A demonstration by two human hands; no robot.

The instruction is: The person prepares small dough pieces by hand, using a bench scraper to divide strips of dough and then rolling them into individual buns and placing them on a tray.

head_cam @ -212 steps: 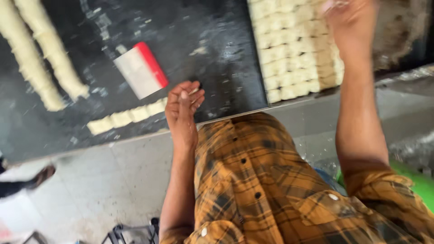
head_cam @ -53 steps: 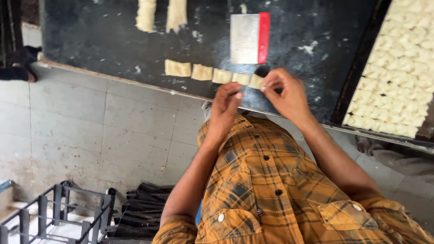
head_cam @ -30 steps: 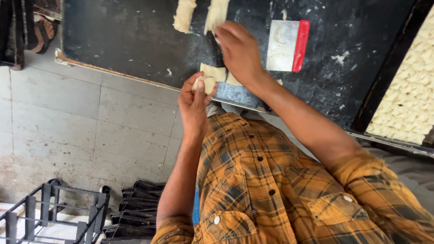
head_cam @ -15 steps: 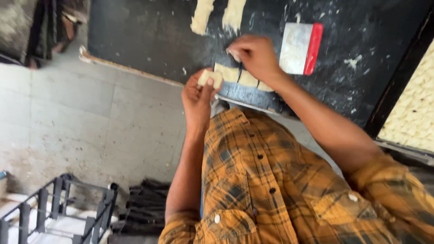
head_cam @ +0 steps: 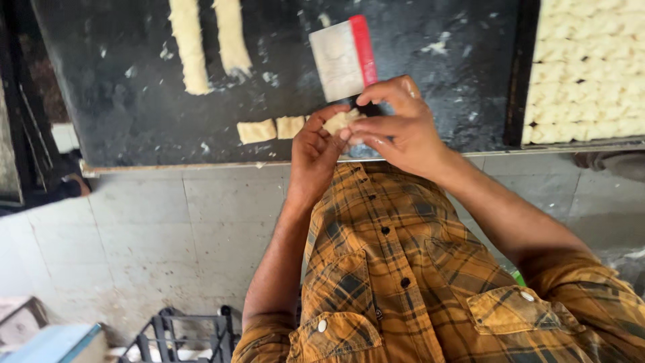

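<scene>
Where both hands meet, soft pale dough piece (head_cam: 341,121) over floury black slab (head_cam: 121,101).

Two dough strips (head_cam: 190,44), two cut pieces (head_cam: 256,131), one scraper (head_cam: 342,57)

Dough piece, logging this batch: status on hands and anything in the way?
Left hand and right hand both pinching one dough piece. Two cut pieces lie beside. Scraper just behind, not blocking.

grey tiled floor (head_cam: 168,235), dark worktop (head_cam: 134,121) above, black wire crate (head_cam: 181,333) at the bottom
</scene>
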